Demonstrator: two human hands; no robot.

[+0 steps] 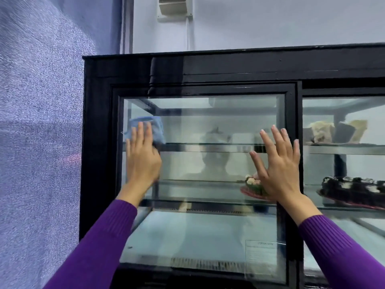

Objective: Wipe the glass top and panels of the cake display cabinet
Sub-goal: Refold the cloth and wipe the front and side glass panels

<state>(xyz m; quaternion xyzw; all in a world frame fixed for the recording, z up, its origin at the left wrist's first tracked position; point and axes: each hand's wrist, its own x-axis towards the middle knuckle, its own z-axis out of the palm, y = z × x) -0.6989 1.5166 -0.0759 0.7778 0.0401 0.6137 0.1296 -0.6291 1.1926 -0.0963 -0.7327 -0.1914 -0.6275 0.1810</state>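
Pressing the cloth (pixel 157 130) on the glass (pixel 198 126) at ten o'clock, the left hand (pixel 142 161) has flat fingers. Right hand (pixel 279 170), fingers spread, rests at three o'clock. Wipe in even rows.

Cake shop: glass display cabinet (pixel 100 142), cakes (pixel 352 188) on shelves.

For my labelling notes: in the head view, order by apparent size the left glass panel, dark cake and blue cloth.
left glass panel
dark cake
blue cloth
The left hand covers part of the cloth, so the last two are unsure.
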